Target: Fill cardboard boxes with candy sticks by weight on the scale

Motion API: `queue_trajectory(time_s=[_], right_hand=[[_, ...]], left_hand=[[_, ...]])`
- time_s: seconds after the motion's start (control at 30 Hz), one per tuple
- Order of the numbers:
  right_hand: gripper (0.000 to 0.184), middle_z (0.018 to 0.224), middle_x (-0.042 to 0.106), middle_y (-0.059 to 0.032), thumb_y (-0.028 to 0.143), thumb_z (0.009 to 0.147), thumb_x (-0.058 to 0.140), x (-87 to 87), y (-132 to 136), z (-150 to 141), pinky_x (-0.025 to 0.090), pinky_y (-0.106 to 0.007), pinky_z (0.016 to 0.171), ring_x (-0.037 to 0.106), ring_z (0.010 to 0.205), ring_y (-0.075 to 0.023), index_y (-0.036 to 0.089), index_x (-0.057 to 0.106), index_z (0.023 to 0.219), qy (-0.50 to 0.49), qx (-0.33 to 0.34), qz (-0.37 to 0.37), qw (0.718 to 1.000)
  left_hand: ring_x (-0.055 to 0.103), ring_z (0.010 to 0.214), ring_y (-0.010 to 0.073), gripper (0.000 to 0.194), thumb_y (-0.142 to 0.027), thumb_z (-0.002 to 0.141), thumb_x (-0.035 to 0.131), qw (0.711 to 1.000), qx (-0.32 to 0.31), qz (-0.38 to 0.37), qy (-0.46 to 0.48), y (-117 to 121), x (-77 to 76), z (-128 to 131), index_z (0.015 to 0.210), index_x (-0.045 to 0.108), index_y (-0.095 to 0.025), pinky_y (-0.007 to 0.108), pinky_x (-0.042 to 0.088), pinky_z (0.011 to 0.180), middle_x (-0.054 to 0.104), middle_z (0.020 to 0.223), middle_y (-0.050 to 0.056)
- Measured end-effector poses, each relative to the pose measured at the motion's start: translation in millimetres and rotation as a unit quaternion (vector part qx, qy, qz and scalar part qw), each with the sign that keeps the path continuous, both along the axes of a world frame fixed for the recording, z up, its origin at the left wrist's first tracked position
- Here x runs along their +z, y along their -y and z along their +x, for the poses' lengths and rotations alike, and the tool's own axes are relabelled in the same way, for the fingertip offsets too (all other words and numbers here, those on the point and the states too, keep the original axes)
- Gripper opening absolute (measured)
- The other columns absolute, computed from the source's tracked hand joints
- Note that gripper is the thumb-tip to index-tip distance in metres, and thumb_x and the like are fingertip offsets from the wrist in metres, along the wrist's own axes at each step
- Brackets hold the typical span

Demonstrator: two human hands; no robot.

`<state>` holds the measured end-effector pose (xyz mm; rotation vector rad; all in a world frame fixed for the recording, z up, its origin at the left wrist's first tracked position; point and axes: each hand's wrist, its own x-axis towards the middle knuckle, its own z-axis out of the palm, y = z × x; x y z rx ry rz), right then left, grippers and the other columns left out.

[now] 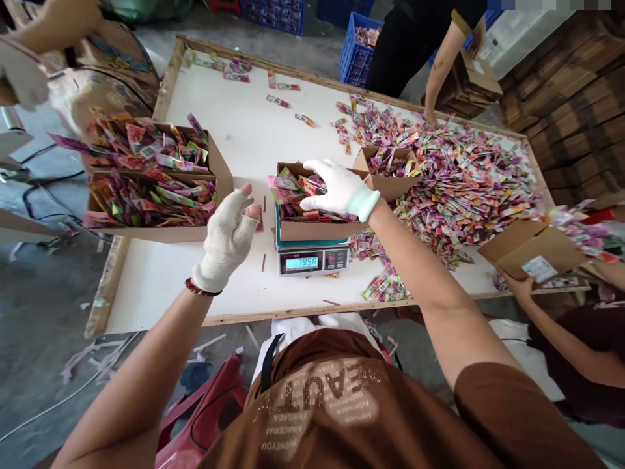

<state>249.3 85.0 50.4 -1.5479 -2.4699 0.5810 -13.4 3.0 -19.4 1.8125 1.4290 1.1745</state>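
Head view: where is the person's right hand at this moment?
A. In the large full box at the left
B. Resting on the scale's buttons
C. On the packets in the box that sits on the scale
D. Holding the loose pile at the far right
C: the gloved right hand lies spread over the packets in the small box standing on the scale, while the left hand hangs apart, holding nothing.

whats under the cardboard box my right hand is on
The cardboard box of colourful sachets sits on a digital scale with a lit display. The right hand rests on the sachets. The scale's platform is mostly covered by the box.
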Motion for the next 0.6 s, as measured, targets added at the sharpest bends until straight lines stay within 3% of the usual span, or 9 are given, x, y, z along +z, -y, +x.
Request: queue_trajectory(time_s=[0.07,0.17,0.2,0.3,0.47,0.6], right_hand=[[0.068,0.136,0.063,-0.0132,0.047,0.08,0.084,-8.9,-0.8,-7.6,0.049,-0.044,0.099,0.061,0.118,-0.0323,0.021,0.062,0.138,0.027,0.012,-0.012,0.999],[0.02,0.104,0.071,-0.0081,0.035,0.091,0.071,-22.1,-2.2,-13.6,0.045,-0.036,0.087,0.063,0.096,-0.025,0.019,0.072,0.103,0.056,0.025,-0.035,0.997],[0.012,0.094,0.071,-0.0063,0.029,0.092,0.067,-24.8,-2.6,-13.5,0.044,-0.035,0.084,0.063,0.09,-0.023,0.018,0.071,0.092,0.049,0.021,-0.041,0.998],[0.009,0.085,0.071,-0.0035,0.02,0.09,0.065,-23.2,-1.3,-3.5,0.044,-0.033,0.084,0.063,0.086,-0.02,0.017,0.069,0.083,-0.052,-0.013,-0.026,0.998],[0.012,0.079,0.07,-0.0012,0.029,0.09,0.067,13.1,17.5,47.3,0.053,-0.034,0.074,0.064,0.073,-0.0175,0.019,0.073,0.095,-0.251,-0.095,-0.007,0.963],[0.015,0.078,0.073,-0.003,0.03,0.086,0.075,49.3,48.6,113.1,0.056,-0.034,0.062,0.066,0.062,-0.0169,0.021,0.077,0.098,-0.306,-0.174,0.066,0.934]], left_hand=[[0.071,0.105,0.0222,0.059,-0.057,0.105,0.044,1.0,0.005,-0.014,-0.014,9.4,-7.2,-9.0,0.142,0.061,-0.014,0.04,0.056,0.106,0.073,0.122,0.013],[0.07,0.112,0.0247,0.06,-0.058,0.104,0.046,0.998,0.012,-0.051,-0.016,28.0,-24.8,-20.6,0.142,0.062,-0.015,0.042,0.054,0.109,0.071,0.131,0.014],[0.069,0.115,0.0259,0.061,-0.059,0.104,0.046,0.997,0.016,-0.069,-0.012,35.5,-32.5,-23.4,0.142,0.062,-0.014,0.042,0.053,0.11,0.07,0.133,0.015],[0.068,0.121,0.0296,0.068,-0.064,0.101,0.046,0.991,0.032,-0.129,-0.002,61.3,-58.8,-28.3,0.142,0.062,-0.012,0.045,0.052,0.111,0.069,0.136,0.017],[0.067,0.125,0.0332,0.079,-0.072,0.098,0.045,0.966,0.092,-0.24,0.012,107.7,-92.4,-26.2,0.142,0.063,-0.01,0.05,0.048,0.116,0.07,0.134,0.019],[0.064,0.132,0.0336,0.079,-0.074,0.096,0.047,0.95,0.117,-0.289,0.021,137.7,-93.7,-21.3,0.143,0.062,-0.011,0.05,0.045,0.12,0.067,0.141,0.02]])
